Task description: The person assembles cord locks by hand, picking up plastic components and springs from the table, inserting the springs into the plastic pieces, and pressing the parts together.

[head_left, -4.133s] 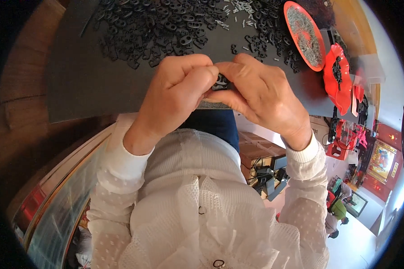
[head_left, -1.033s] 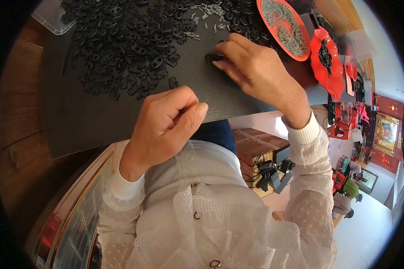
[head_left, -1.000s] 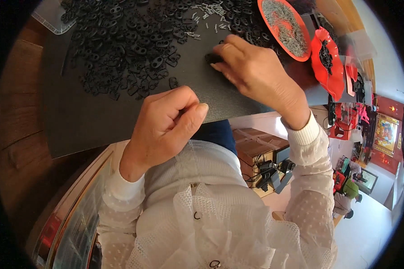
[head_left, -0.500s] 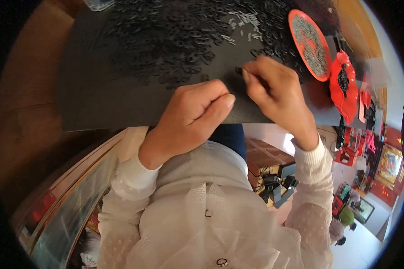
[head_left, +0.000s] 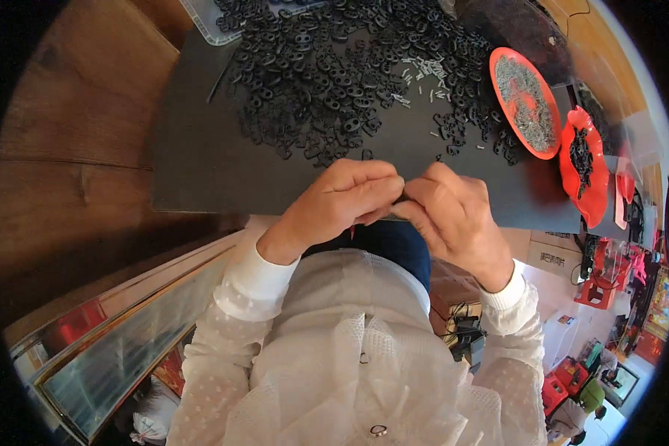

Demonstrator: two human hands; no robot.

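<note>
- My right grip (head_left: 457,212) pinches a small black piece (head_left: 402,198), mostly hidden.
- The piece lies at its left, just beside my left grip (head_left: 342,197); long axis, I cannot tell.
- Left grip is curled; whether holding, I cannot tell.

Well off to the left of the grip run broad brown wooden boards (head_left: 82,178). Lower on that side slants a long wood-framed glass panel (head_left: 126,364), a crumpled white bundle (head_left: 156,412) near its bottom end. Below and right of the grip, black devices with cables (head_left: 468,343) sit clustered. Farther right, I spot a red plastic crate (head_left: 596,293), a bright pink object (head_left: 638,267) just above it, and, lower, a person in a green top (head_left: 593,394).
</note>
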